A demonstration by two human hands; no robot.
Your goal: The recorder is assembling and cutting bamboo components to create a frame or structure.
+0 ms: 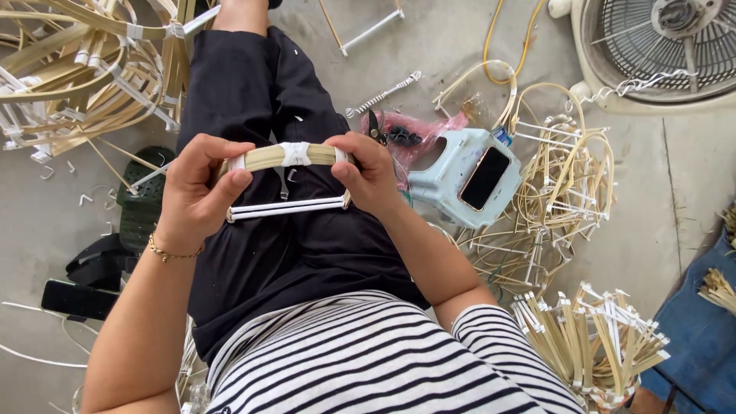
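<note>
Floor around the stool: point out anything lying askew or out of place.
The pale blue plastic stool lies tipped on its side, with a dark phone resting on it. Loose cane strips sprawl tangled beside it. The bound cane piece sits level between both hands.

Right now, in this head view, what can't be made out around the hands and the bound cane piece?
- Ends of the cane piece: covered by the left hand and right hand.
- Fan: cut off by the top edge.
- Black cutters: blades hidden behind the right hand.
- Blue stool: legs not visible.
</note>
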